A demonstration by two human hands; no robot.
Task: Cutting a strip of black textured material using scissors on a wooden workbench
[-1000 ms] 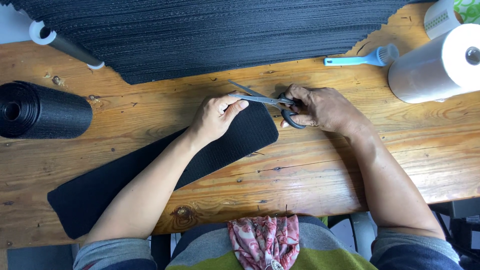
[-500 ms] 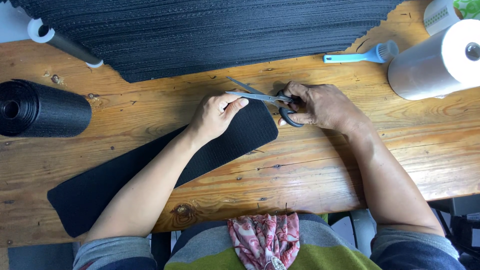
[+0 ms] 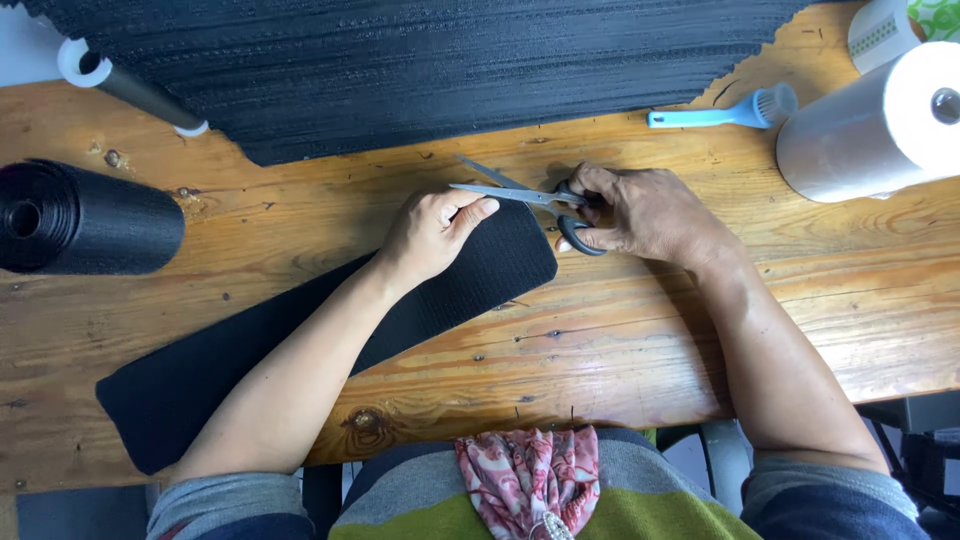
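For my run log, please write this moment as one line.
right hand: holds scissors, blades open | left hand: on black strip | surface: wooden table

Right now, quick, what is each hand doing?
Left hand: pressing flat on the long black mesh strip.
Right hand: closed around the grey-bladed, dark-handled scissors, blades open.
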